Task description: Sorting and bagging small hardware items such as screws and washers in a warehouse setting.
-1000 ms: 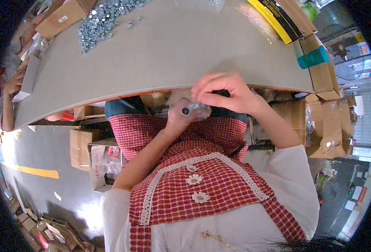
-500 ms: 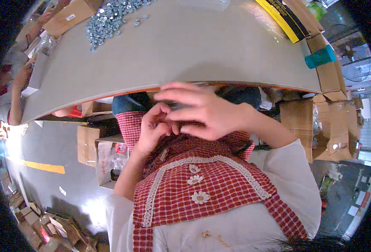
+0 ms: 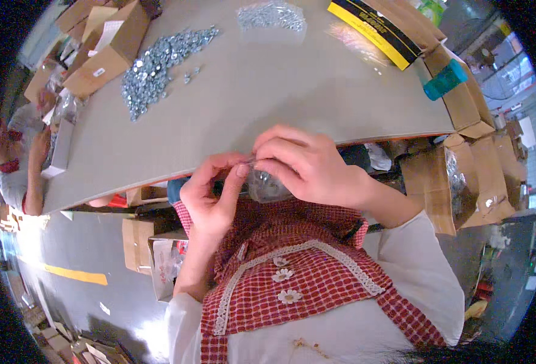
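Between my two hands hangs a small clear plastic bag [image 3: 265, 185], just off the table's near edge and above my lap. My left hand [image 3: 212, 191] pinches its upper edge with thumb and forefinger. On the other side of that edge, my right hand [image 3: 307, 162] has its fingertips closed on the bag, palm turned down. Whatever the bag may contain is too unclear to make out. On the table [image 3: 237, 91] beyond my hands lies a spread pile of small shiny silvery metal pieces [image 3: 159, 70], with a few loose ones beside it.
A clear container of thin silvery pieces [image 3: 271, 17] stands at the far middle. Far right are thin clear bags [image 3: 356, 43], a yellow-and-black strip [image 3: 377, 33] and a teal cylinder [image 3: 445, 80]. Open cartons [image 3: 462, 182] stand right, below the table. A co-worker's arm [image 3: 36, 164] shows far left.
My hands, blurred and overlapping before, now meet at the clear bag, which has come into sight between them. The view has shifted, showing more of the table's far side.
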Demonstrator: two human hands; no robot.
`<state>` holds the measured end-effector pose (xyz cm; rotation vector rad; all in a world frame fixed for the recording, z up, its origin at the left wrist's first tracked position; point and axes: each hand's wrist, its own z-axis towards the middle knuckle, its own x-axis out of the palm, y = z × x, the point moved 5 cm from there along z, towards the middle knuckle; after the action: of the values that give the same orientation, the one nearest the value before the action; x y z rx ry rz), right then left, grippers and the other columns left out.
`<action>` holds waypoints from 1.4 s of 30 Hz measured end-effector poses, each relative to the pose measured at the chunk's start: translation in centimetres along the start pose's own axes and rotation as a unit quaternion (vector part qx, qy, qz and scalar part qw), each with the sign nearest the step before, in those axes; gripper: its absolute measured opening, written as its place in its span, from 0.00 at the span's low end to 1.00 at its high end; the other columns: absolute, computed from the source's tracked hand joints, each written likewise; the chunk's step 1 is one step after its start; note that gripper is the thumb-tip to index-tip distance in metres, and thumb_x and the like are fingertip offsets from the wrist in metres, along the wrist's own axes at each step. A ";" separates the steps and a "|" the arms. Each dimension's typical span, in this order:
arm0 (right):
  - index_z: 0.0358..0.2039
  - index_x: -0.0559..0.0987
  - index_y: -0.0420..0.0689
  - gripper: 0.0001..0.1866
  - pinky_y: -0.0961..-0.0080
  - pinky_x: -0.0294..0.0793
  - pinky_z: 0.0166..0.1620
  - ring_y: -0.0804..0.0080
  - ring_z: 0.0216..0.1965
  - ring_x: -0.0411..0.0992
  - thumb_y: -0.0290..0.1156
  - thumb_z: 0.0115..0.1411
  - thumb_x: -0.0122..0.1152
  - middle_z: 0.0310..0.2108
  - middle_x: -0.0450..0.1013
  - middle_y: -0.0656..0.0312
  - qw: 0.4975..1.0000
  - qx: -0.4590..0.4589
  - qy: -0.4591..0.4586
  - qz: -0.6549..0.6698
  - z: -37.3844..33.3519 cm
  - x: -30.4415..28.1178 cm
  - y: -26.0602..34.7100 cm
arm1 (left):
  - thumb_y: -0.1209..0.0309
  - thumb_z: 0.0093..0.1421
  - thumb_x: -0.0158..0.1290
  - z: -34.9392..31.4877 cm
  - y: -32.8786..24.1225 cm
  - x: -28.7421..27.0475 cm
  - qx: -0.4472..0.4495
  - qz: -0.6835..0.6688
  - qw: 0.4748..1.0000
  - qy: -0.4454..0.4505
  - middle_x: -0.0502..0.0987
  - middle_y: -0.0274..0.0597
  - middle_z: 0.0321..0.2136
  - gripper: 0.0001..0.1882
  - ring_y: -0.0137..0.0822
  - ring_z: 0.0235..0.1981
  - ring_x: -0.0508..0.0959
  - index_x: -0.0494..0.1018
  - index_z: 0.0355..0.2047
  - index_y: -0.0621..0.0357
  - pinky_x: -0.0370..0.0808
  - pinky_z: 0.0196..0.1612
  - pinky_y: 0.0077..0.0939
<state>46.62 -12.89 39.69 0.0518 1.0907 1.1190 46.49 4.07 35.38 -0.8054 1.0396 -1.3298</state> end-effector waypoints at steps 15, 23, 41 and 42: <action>0.33 0.73 0.44 0.08 0.65 0.70 0.29 0.57 0.26 0.72 0.33 0.59 0.60 0.26 0.71 0.55 0.987 0.065 0.007 0.150 -4.8 -4.9 -2.3 | 0.81 0.55 0.56 2.5 -3.9 6.6 0.127 0.071 0.978 0.148 0.78 0.42 0.25 0.02 0.32 0.26 0.76 0.75 0.29 0.64 0.72 0.33 0.23; 0.30 0.76 0.42 0.06 0.81 0.68 0.27 0.80 0.22 0.68 0.29 0.61 0.59 0.23 0.70 0.68 0.863 0.301 -0.297 0.277 -15.5 -13.0 -7.7 | 0.74 0.66 0.52 6.1 0.8 9.3 -0.047 -0.072 0.982 0.166 0.75 0.34 0.27 0.04 0.25 0.30 0.73 0.72 0.34 0.62 0.71 0.35 0.19; 0.36 0.78 0.38 0.14 0.56 0.76 0.44 0.48 0.40 0.75 0.37 0.60 0.56 0.38 0.75 0.47 0.812 0.330 -0.092 -0.473 -7.4 -16.0 -24.3 | 0.76 0.65 0.52 7.3 5.6 6.1 -0.082 -0.065 0.990 0.093 0.77 0.38 0.30 0.03 0.26 0.31 0.77 0.72 0.38 0.62 0.75 0.36 0.22; 0.36 0.77 0.38 0.12 0.56 0.76 0.43 0.47 0.40 0.75 0.34 0.59 0.56 0.38 0.75 0.47 0.843 0.359 -0.070 -0.395 -7.3 -15.3 -23.3 | 0.74 0.66 0.51 7.2 6.0 5.7 -0.085 -0.046 0.992 0.086 0.79 0.41 0.33 0.07 0.28 0.33 0.78 0.73 0.41 0.64 0.77 0.36 0.23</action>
<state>57.32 -39.01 33.91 0.2455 1.1808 -0.0696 55.10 -1.70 31.71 -0.8857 1.2785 -1.4227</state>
